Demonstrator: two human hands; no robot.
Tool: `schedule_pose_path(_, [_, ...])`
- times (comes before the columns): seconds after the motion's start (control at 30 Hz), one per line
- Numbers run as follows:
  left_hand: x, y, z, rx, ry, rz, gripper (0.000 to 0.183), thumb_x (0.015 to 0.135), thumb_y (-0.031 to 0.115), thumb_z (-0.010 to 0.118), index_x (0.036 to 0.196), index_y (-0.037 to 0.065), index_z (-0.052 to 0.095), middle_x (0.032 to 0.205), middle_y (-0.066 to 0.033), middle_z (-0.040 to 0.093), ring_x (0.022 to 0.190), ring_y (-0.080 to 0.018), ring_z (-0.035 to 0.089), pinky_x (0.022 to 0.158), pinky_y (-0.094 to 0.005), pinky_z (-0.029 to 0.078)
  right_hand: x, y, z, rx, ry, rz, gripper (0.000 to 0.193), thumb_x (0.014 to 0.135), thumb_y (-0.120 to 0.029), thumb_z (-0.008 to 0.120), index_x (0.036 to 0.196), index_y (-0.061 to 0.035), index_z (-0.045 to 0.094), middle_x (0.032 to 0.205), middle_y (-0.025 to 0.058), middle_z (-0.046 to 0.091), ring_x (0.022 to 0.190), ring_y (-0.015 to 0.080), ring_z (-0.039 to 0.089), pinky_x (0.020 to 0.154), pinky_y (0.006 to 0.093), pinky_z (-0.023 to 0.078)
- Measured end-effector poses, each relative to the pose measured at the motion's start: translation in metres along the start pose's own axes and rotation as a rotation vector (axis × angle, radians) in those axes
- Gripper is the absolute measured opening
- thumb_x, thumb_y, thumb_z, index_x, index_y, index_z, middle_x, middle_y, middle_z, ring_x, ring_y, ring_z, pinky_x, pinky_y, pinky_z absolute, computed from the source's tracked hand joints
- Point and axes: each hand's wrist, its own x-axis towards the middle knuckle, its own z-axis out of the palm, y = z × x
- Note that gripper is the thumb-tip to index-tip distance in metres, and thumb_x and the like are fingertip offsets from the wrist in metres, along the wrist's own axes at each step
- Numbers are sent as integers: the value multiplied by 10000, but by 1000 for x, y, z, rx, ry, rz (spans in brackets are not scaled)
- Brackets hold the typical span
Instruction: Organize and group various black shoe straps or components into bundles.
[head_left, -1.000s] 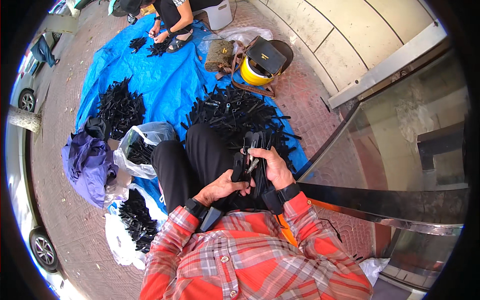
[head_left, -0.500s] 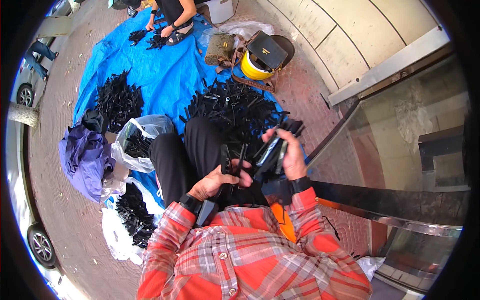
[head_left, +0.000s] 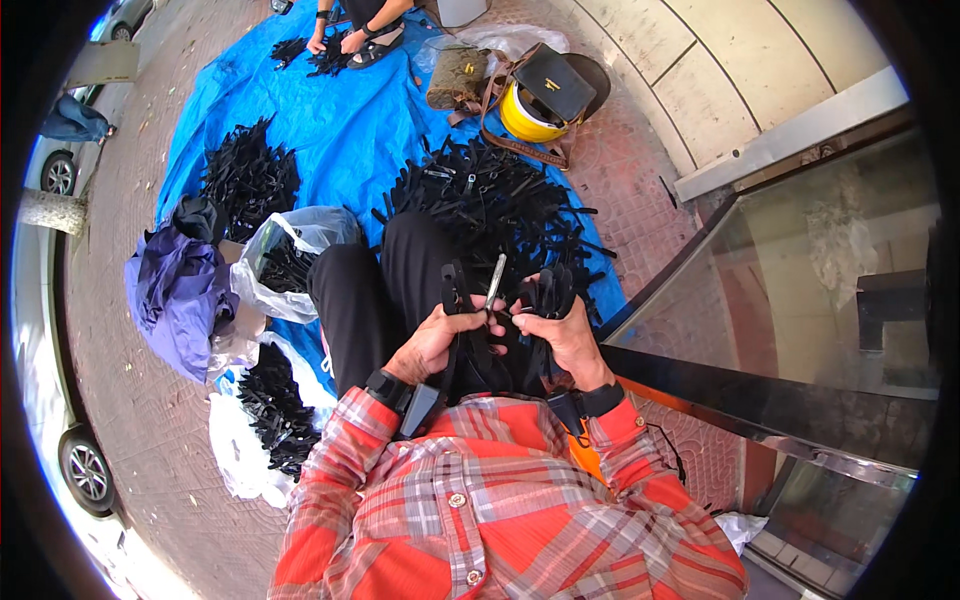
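My left hand (head_left: 432,342) is closed around a few narrow black straps (head_left: 453,290), thumb on top. A shiny silver-grey strip (head_left: 495,282) sticks up by its fingertips. Close beside it, my right hand (head_left: 568,345) grips a thicker bunch of black straps (head_left: 548,292), its thumb pointing toward the left hand. The fingertips of both hands nearly meet above my lap, and I cannot tell whether they touch. Just beyond them a large pile of similar black straps (head_left: 470,200) lies on a blue tarp (head_left: 340,130).
Another black pile (head_left: 250,180) lies farther left. Clear plastic bag (head_left: 325,228), purple cloth (head_left: 180,300) and white bag (head_left: 235,440) holding black pieces stand at my left. Yellow bucket (head_left: 525,118) with a black bag is beyond. Glass case (head_left: 780,270) borders my right. Another person's hands (head_left: 335,42) handle black pieces.
My right hand has swung left and inward with its bunch, now close beside my left hand. The silver-grey strip now stands at the left fingertips. The whole view has shifted slightly.
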Motion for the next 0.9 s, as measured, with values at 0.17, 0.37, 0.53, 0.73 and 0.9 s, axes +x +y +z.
schedule_pose_path(0.17, [-1, 2, 5, -36, 56, 11, 241, 912, 96, 538, 1131, -4, 553, 969, -106, 620, 821, -228, 651, 728, -422, 577, -4, -5, 15, -105, -164, -148, 418, 732, 10, 706, 1099, -27, 509, 913, 46, 631, 896, 124, 615, 774, 279, 510])
schedule_pose_path(0.37, [-4, 5, 3, 74, 75, -16, 199, 883, 41, 540, 1067, -21, 583, 953, -116, 645, 820, -218, 656, 736, -357, 573, 5, -10, 17, -816, -337, -477, 507, 684, 20, 701, 1158, -48, 533, 1003, 118, 646, 918, 253, 632, 791, 331, 505])
schedule_pose_path(0.53, [1, -3, -14, -2, 147, -45, 185, 874, 26, 526, 1037, -28, 596, 943, -108, 651, 820, -203, 657, 752, -320, 565, 3, -3, 22, -1140, -341, -795, 534, 619, 70, 624, 1137, -33, 547, 980, 130, 632, 859, 294, 607, 750, 376, 495])
schedule_pose_path(0.73, [-3, 0, -4, -8, 83, -42, 211, 925, 126, 507, 1052, -19, 593, 960, -114, 648, 843, -226, 658, 747, -342, 567, -1, -7, 0, -1158, -295, -828, 472, 588, 66, 630, 1045, -35, 571, 865, 124, 594, 793, 296, 603, 703, 378, 483])
schedule_pose_path(0.9, [-4, 5, 2, -61, 86, -172, 270, 956, 235, 493, 1058, 3, 586, 961, -121, 641, 848, -220, 654, 720, -383, 564, -7, -12, -15, -775, -33, -453, 459, 628, 43, 686, 1059, -48, 554, 917, 101, 598, 849, 255, 628, 723, 318, 496])
